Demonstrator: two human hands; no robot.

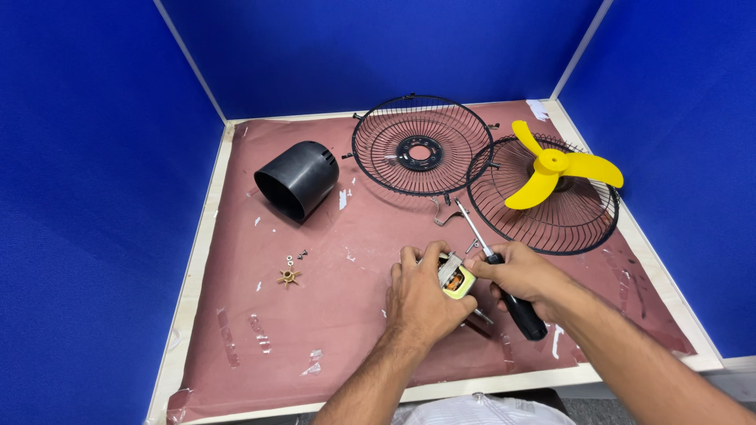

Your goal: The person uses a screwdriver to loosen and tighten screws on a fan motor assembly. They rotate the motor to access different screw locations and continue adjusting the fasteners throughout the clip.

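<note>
I am at a small partitioned workbench, a repair or assembly booth by the look of it; blue padded walls (pixel 87 197) close me in on three sides; the table (pixel 197 260) has a pale wooden rim and a taped-down reddish-brown sheet (pixel 331 315); fan parts lie spread out: wire guards (pixel 421 145), yellow blade (pixel 555 165), black housing (pixel 299 179).

Small fan motor (pixel 455 277) with copper windings, gripped on mat, black-handled screwdriver (pixel 504 293) slanting beside it

light: bright, even, from overhead | shadows: soft and short beneath things at frame centre | glare: faint on tape strips, lower left | focus: sharp throughout | edges: slight wide-angle bowing
</note>
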